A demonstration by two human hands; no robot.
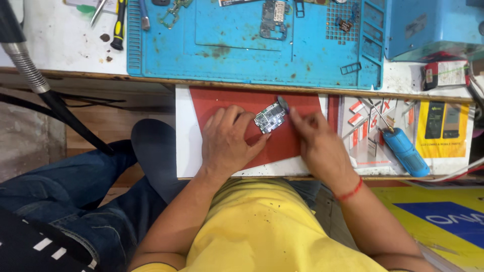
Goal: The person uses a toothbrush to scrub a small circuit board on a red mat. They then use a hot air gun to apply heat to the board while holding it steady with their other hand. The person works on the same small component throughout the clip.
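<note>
on the red mat: small circuit board (270, 117) lies tilted near the mat's top edge, between both hands
left hand (228, 143): fingers closed on the board's lower left edge, pinning it to the red mat (222, 100)
right hand (317, 146): fingertips pinched on a small dark tool (283, 104) touching the board's upper right corner
doing it well: press the board flat, probably work the tool gently at the corner so nothing slips
drawer beside: blue screwdriver (405, 150) lies well apart
desk above: blue work mat (242, 45), another board (274, 19)
</note>
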